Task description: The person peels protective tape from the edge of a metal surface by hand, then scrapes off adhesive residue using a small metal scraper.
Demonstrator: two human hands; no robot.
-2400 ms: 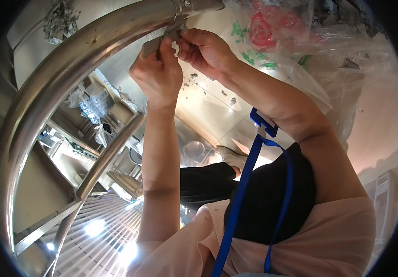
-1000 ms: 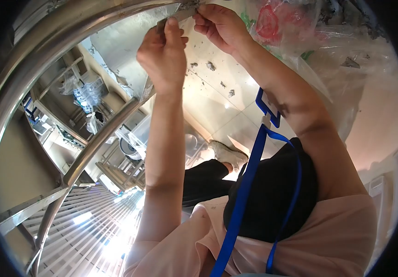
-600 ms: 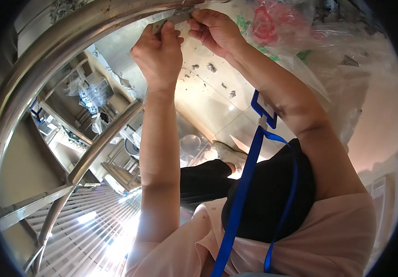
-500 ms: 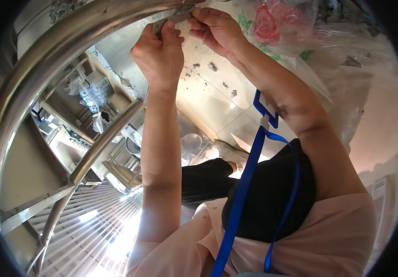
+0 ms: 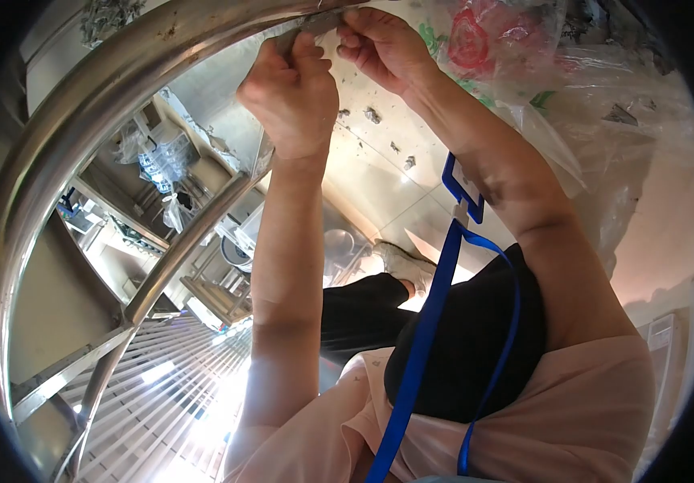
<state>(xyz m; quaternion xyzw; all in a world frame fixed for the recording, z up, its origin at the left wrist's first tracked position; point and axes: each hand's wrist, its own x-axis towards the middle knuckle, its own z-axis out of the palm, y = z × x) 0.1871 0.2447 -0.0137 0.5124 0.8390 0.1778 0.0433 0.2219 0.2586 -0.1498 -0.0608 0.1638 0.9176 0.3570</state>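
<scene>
My left hand (image 5: pixel 294 97) is closed round a flat grey strip (image 5: pixel 319 24), its thumb resting on top. At the strip's right end, the thumb and fingertips of my right hand (image 5: pixel 387 48) are pinched together. The strip's end and whatever lies between those fingertips are too small to make out. Both hands are at the top of the view, just under a thick curved metal rail (image 5: pixel 81 97). Small grey scraps (image 5: pixel 372 115) lie on the tiled floor (image 5: pixel 387 181) below my hands.
Clear plastic bags (image 5: pixel 516 48) with red and green print lie at upper right. A thinner metal bar (image 5: pixel 190 233) branches off the rail. A blue lanyard (image 5: pixel 419 346) hangs from my neck. Slatted white panels (image 5: pixel 154 386) are at lower left.
My left hand has shifted slightly right and down, and its fingers have turned a little. My right hand stays pinched, moving slightly right. The camera view has shifted a little.
</scene>
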